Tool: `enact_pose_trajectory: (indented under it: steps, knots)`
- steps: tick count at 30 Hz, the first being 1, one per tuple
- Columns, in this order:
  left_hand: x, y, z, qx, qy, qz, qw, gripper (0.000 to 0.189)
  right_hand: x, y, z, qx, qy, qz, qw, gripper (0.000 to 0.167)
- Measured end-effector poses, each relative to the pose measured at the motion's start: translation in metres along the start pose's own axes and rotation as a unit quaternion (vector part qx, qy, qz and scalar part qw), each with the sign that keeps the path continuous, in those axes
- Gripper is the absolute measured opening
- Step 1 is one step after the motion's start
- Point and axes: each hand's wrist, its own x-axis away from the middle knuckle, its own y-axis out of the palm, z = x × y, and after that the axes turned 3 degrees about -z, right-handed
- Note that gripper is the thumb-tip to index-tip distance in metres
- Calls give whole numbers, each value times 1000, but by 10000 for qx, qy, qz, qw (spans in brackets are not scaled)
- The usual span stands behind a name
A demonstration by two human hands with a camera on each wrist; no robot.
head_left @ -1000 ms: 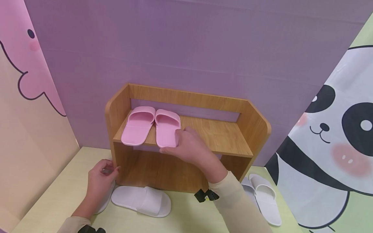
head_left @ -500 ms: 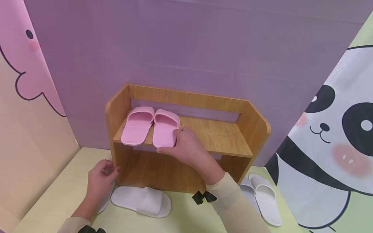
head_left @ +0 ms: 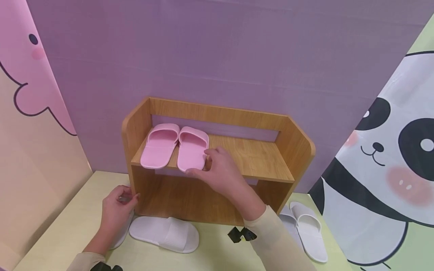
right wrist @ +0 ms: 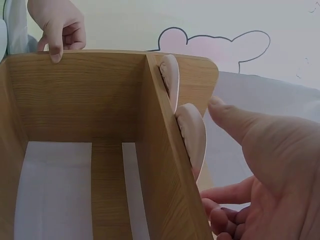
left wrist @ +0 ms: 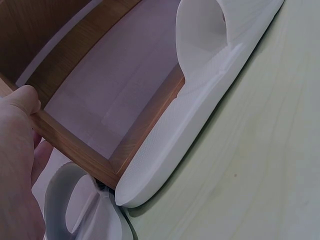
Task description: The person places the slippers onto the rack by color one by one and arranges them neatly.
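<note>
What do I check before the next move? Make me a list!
1. Left hand holding the two-tier brown wooden shelf: ok.
2. Left pink slide slipper and its pink mate on the upper board: ok.
3. Both heels behind the front edge: not ok, they reach it.
4. Right hand clear of the pink mate: cannot tell.
5. White ribbed-strap slipper away from the shelf's front: not ok, it lies there.

Right beige plain-fabric sleeve (head_left: 276, 239), wrist-length; angular black two-part wrist device (head_left: 234, 235) beside its cuff. Left beige plain-fabric sleeve (head_left: 84, 261) matches; dark black wrist device (head_left: 101, 267), partly out of view.
</note>
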Motion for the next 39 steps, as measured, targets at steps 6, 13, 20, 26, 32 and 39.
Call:
enact_pose_trajectory:
  steps: [6,13,20,26,32,39]
  knots:
    - [0,1,0,32,-14,26,10000,18,12,-2,10,-224,-236,433,9985,66]
    - [0,1,-3,-22,27,76,10000,17,36,-3,33,-380,-577,915,9934,46]
    - [-1,0,-2,-59,52,84,9999,16,59,-3,50,-369,-830,1154,9892,34]
    - [-1,0,0,-52,-7,19,10000,16,81,-1,65,-305,-1091,1336,9845,28]
    - [-2,1,-2,-49,61,76,9999,16,106,4,93,-459,-1454,1248,9804,24]
    - [-2,0,-2,-119,-17,-18,9999,16,133,4,131,-887,-1425,936,9814,23]
